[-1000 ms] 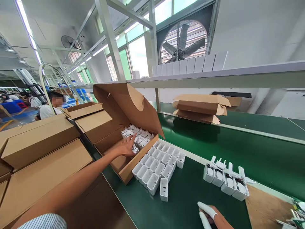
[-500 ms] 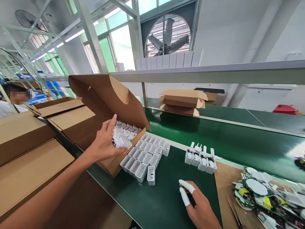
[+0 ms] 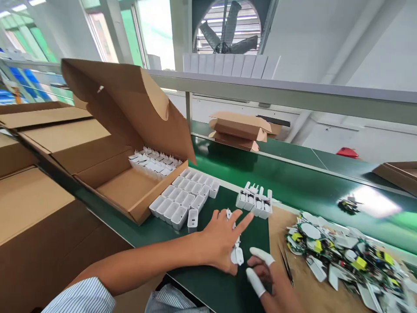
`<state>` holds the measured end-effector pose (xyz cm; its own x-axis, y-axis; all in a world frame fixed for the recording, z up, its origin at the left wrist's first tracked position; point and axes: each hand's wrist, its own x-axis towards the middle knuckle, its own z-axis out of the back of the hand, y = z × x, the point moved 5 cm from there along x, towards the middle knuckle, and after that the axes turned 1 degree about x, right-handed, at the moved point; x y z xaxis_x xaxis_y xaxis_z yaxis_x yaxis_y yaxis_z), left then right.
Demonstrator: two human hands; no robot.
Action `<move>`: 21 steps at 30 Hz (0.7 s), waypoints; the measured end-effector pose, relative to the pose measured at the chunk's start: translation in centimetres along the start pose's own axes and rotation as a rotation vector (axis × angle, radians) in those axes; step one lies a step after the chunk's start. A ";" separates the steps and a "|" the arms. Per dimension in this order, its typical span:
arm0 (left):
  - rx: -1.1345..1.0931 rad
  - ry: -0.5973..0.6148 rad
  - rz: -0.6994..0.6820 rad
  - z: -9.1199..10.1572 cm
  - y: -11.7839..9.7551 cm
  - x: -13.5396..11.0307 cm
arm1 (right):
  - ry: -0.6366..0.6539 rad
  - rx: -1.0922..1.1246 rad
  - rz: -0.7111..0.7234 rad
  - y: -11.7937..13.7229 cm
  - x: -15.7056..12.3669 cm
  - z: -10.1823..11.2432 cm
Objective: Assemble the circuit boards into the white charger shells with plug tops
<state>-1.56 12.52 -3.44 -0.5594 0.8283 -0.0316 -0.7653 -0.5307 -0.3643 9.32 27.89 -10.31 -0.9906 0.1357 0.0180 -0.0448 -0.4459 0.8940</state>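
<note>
My left hand (image 3: 221, 239) hovers low over the green belt (image 3: 293, 182), its fingers curled round several small white plug parts (image 3: 237, 254), index finger stretched forward. My right hand (image 3: 270, 278) sits just right of it at the bottom edge, with white cots on two fingertips, fingers bent and nothing seen in them. An open cardboard box (image 3: 130, 191) with a row of white plug parts (image 3: 153, 163) stands to the left. A block of empty white housings (image 3: 182, 200) lies beside the box. A smaller group of filled housings (image 3: 256, 200) stands ahead of my hands.
A wooden board (image 3: 312, 278) at right carries a heap of circuit boards (image 3: 345, 252) and tweezers (image 3: 286, 263). Closed cartons (image 3: 42, 191) are stacked at left. Flat folded boxes (image 3: 241, 130) lie on the far belt under a shelf rail (image 3: 293, 93).
My left hand left the box with white plug parts and came down to the belt beside my right hand. The view swung right and down.
</note>
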 end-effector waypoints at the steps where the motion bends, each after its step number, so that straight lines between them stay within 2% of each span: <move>1: -0.014 -0.006 0.032 0.1 0.3 0.4 | 0.029 0.016 -0.017 -0.7 -0.4 -0.9; 4: -0.133 -0.002 0.102 0.7 1.1 0.4 | 0.057 0.067 -0.052 -2.1 -0.7 -3.1; 6: -0.237 -0.008 0.152 1.2 1.8 -0.5 | 0.075 0.095 -0.065 -2.1 -0.2 -3.5; 8: -0.323 -0.041 0.201 1.3 2.6 -2.1 | 0.096 0.103 -0.085 -1.7 0.5 -2.9; 11: -0.393 -0.084 0.235 0.2 3.8 -4.8 | 0.155 0.033 -0.095 -1.1 1.1 -1.1; 13: -0.426 -0.084 0.249 -1.0 4.6 -6.2 | 0.178 -0.067 -0.042 -0.7 1.2 -0.1; 16: -0.504 -0.064 0.259 -2.3 5.4 -6.9 | 0.117 -0.228 0.151 0.7 1.5 0.8; 19: -0.575 -0.047 0.250 -2.4 5.8 -6.4 | 0.142 -0.309 0.303 2.3 1.8 0.6; 21: -0.616 -0.035 0.246 -2.0 6.0 -5.9 | 0.211 -0.297 0.298 2.7 2.2 0.4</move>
<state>-2.22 4.82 -7.26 -0.7128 0.6839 -0.1553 -0.2975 -0.4954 -0.8162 7.10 27.35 -7.66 -0.9692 -0.2057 0.1355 0.2408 -0.6764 0.6961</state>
